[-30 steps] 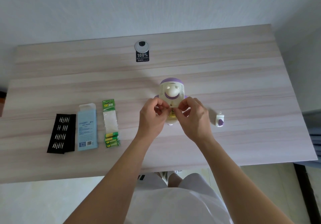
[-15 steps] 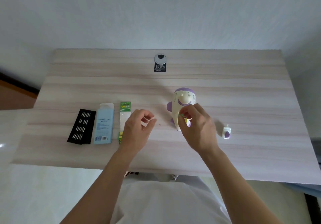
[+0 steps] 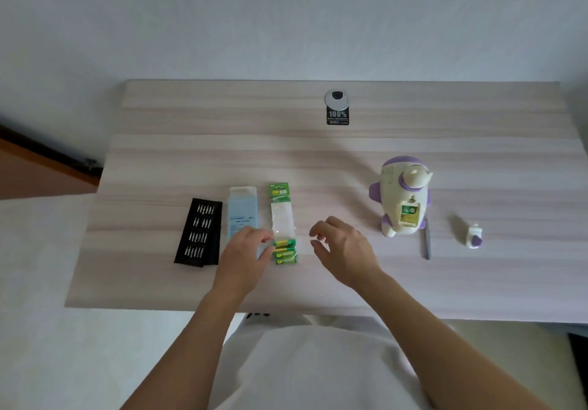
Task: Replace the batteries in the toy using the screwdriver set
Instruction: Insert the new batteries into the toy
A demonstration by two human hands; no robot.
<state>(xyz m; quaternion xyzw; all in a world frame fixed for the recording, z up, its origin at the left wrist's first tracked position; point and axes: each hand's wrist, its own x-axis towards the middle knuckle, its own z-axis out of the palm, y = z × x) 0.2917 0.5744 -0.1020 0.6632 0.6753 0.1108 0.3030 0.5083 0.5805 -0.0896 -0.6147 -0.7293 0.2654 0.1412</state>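
Left hand (image 3: 245,250) moved to batteries (image 3: 285,252), toy (image 3: 402,199) open

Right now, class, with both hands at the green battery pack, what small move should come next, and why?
Probably the left hand should steady the green-and-clear plastic battery pack while the right hand pulls out one fresh battery. The white-and-purple plastic toy lies with its battery compartment uncovered, and both hands sit open at the pack, gripping nothing.
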